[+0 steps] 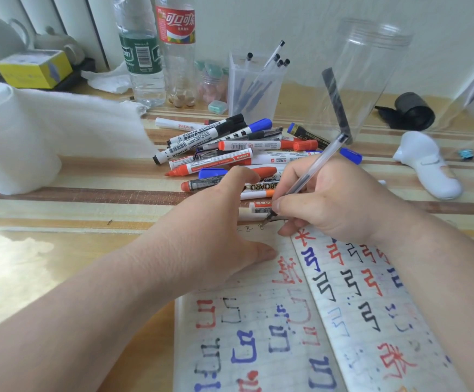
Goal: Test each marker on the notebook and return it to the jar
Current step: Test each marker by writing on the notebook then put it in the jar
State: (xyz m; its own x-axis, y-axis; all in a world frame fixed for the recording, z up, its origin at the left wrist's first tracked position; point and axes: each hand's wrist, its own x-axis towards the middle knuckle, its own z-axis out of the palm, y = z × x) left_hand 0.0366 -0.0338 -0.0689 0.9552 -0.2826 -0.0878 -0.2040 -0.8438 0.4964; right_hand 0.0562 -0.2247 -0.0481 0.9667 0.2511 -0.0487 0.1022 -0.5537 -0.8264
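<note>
One head view covers it. The right hand (334,205) has its grip clamped on a clear-barrelled gel pen (316,169), thumb and fingers pinching low near the tip. The tip is at the top margin of the open notebook (258,343), beside a few small thin marks. The left hand (224,236) lies at the notebook's upper left with its thumb flat on the page, its grip slack and nothing seen in it. Just behind both hands a heap of whiteboard markers (230,148) sprawls on the desk (74,210). The clear jar (371,66) stands beyond the heap to the right, with one dark pen-like thing leaning inside. To do this stroke well, I judge, the left hand should press the page flat while the pen makes a short, light mark on bare paper, clear of the bold older strokes. After that, the pen needs lifting high over the heap on its way to the jar's mouth
</note>
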